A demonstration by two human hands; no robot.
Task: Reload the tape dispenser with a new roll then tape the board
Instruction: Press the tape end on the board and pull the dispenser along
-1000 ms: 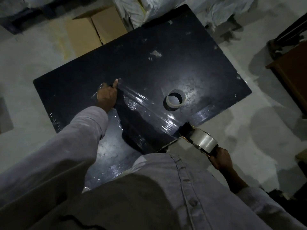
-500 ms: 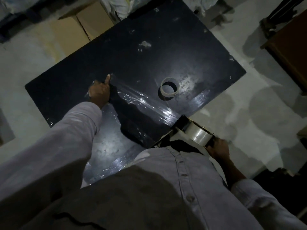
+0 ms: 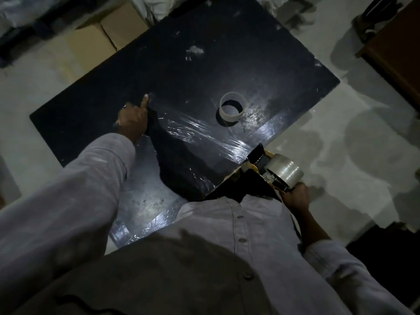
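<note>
Across the board (image 3: pixel 204 71), little has changed: my left fingers (image 3: pixel 128 115) curled, thumb pinning the tape strip (image 3: pixel 193 130); right fingers (image 3: pixel 294 195) still grip the tape dispenser (image 3: pixel 272 169) at the near edge. Cutting looks next.

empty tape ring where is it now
Head view: the empty tape ring sits on the black board, right of centre, just beyond the shiny tape strip.
</note>
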